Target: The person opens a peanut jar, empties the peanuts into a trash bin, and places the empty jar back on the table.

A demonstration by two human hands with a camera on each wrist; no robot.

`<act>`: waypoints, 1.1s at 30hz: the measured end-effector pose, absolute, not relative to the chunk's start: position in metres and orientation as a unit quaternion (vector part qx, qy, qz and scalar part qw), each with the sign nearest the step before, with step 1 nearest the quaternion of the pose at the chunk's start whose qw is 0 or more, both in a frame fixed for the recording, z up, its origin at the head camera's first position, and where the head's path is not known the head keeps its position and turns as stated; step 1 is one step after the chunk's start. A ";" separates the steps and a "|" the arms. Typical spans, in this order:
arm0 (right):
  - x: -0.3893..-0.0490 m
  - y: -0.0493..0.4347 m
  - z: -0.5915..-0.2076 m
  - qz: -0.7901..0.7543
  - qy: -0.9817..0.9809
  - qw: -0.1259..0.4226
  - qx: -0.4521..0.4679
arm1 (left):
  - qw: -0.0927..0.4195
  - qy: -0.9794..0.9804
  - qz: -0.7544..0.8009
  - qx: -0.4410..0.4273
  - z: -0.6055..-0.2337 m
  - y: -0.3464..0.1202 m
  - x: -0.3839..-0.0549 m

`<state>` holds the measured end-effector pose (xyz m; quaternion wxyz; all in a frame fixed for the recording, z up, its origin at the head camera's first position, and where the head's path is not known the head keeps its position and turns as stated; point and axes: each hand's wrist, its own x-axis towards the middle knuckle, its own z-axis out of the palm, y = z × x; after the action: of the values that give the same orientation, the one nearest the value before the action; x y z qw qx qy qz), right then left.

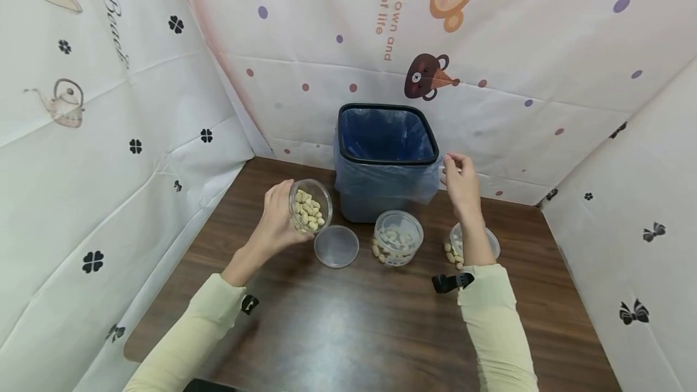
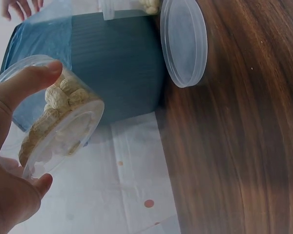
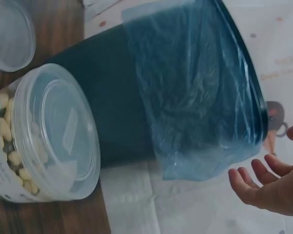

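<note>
My left hand (image 1: 276,219) grips a clear plastic jar (image 1: 327,201) by its side, off the table and tilted toward the bin. Peanuts in their shells (image 2: 58,97) lie in it; the left wrist view shows the thumb along its wall and fingertips near its base. The jar's mouth is uncovered. Just past the right corner of the bin (image 1: 359,204), my right hand (image 1: 463,186) hovers with loosely bent fingers and nothing between them. A blue plastic bag (image 3: 195,97) lines the bin and hangs over its rim.
A round translucent lid (image 1: 336,247) lies on the brown table (image 1: 327,331) below the left hand. To its right stands a lidded jar of peanuts (image 1: 399,236). Another peanut container (image 1: 492,243) is partly hidden behind the right forearm. Printed white cloth (image 1: 294,114) hangs behind and at both sides.
</note>
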<state>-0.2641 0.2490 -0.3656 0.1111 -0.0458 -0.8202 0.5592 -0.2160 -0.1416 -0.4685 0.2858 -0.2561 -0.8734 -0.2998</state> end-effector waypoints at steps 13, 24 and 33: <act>-0.290 0.245 -0.374 0.619 -0.782 0.030 -0.065 | 0.291 -0.872 -0.293 -0.262 -0.469 -0.148 -0.218; -0.296 0.239 -0.376 0.703 -0.707 -0.055 -0.043 | 0.282 -0.874 -0.294 -0.264 -0.465 -0.146 -0.222; -0.295 0.242 -0.377 0.726 -0.684 -0.066 -0.023 | 0.285 -0.879 -0.281 -0.258 -0.458 -0.147 -0.224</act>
<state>-0.2951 0.2421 -0.3770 -0.0662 -0.0228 -0.6837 0.7264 -0.2244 -0.1470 -0.4579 0.2848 -0.2584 -0.8793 -0.2812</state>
